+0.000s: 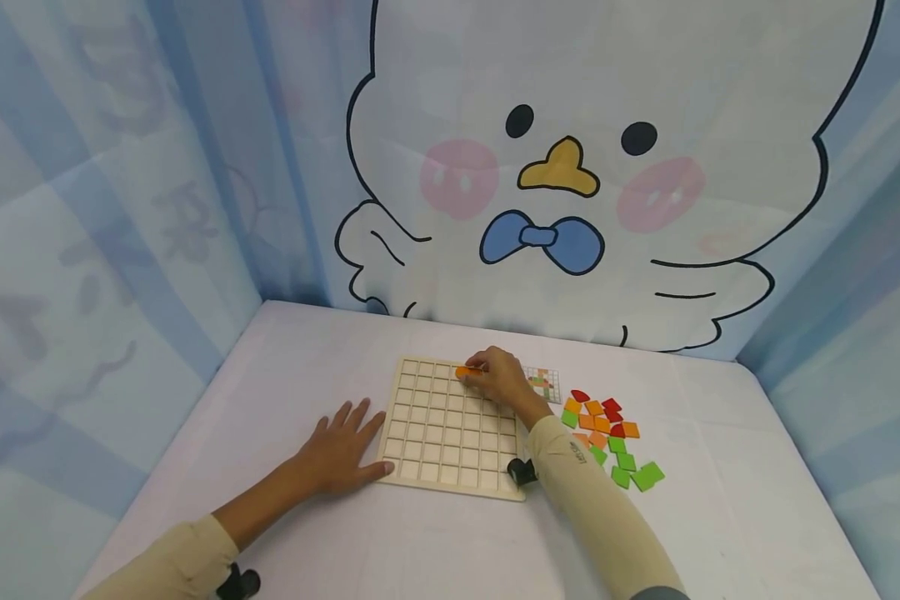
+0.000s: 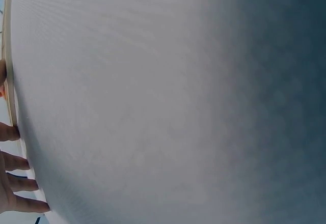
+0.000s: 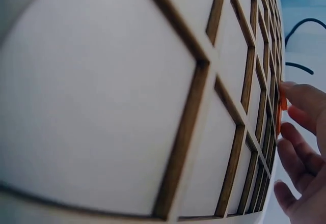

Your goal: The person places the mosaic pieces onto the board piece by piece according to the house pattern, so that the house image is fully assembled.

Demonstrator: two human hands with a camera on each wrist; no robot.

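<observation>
Orange tile (image 1: 462, 372) pinched at the far side of the gridded board (image 1: 450, 434)

Nearest, the left hand (image 1: 341, 454) lies with fingers spread at the board's nine o'clock, its thumb over the near left corner; its grip is loose, holding nothing, and seems meant to steady the board. The wooden squares run away from there across the white worktop (image 1: 720, 467). At three o'clock lie loose green tiles (image 1: 622, 477), with orange and red ones (image 1: 611, 405) farther off. At two o'clock, partly behind the wrist, is a small pattern card (image 1: 544, 382). Farthest, at twelve o'clock, the right hand (image 1: 501, 379) grips the orange tile between thumb and fingers. I cannot tell whether that piece sits fully in its square.

The step in hand looks like placing this tile. The next move calls for aligning its edges with the dividers, pressing it flat, then letting go without dragging it.
</observation>
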